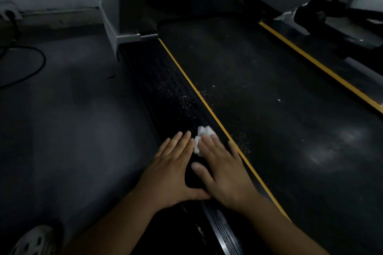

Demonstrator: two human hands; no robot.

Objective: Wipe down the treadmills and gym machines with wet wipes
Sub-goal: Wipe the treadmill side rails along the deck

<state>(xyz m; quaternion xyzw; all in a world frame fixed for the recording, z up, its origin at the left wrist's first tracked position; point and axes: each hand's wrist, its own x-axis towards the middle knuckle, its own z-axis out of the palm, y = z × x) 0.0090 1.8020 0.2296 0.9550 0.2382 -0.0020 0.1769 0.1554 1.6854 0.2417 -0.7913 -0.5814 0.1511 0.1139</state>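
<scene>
- Wet wipe is pressed flat under right hand, fingers spread; left hand spread flat on side rail.
- Risk: crumbs at frame centre may be pushed onto belt, not lifted.

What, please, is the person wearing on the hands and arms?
The left hand and the right hand are ungloved, with no ring, watch or wristband visible. The left forearm and the right forearm are bare to the picture's edge, so no sleeves appear. The view is dim, so fine marks may be missed.
</scene>
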